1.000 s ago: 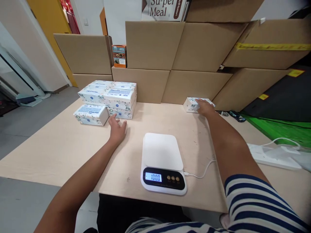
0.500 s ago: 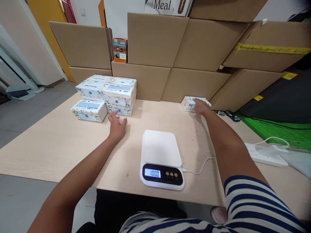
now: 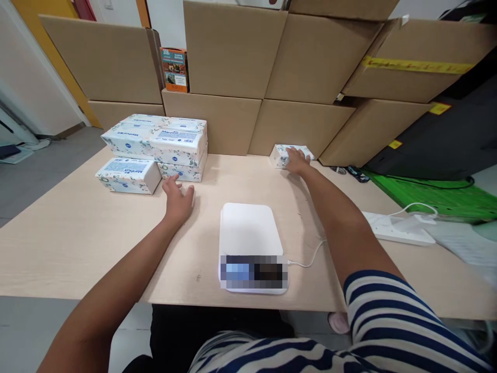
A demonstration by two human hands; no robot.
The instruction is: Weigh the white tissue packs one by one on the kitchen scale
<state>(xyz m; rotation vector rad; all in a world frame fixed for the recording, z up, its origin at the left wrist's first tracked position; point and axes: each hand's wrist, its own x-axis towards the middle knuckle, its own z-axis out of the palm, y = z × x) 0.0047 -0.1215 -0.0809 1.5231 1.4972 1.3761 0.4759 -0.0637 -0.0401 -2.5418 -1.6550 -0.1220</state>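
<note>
My right hand (image 3: 297,160) reaches to the far side of the table and rests on top of a single white tissue pack (image 3: 281,155) that lies against the cardboard boxes; its fingers curl over the pack. My left hand (image 3: 177,195) lies flat on the wooden table (image 3: 77,243), fingers spread, holding nothing, just in front of a pile of tissue packs (image 3: 163,147). One pack (image 3: 128,174) lies apart at the pile's front left. A white kitchen scale (image 3: 251,243) with nothing on its platform sits between my arms.
Stacked cardboard boxes (image 3: 272,67) wall off the table's far edge. A small orange box (image 3: 174,69) stands on one. The scale's white cable (image 3: 310,256) trails right. A white power strip (image 3: 399,233) lies at the right. A green mat (image 3: 430,189) covers the floor beyond.
The view has shifted so everything sits further left and lower. My right hand stays on the single tissue pack. My left hand stays flat on the table.
</note>
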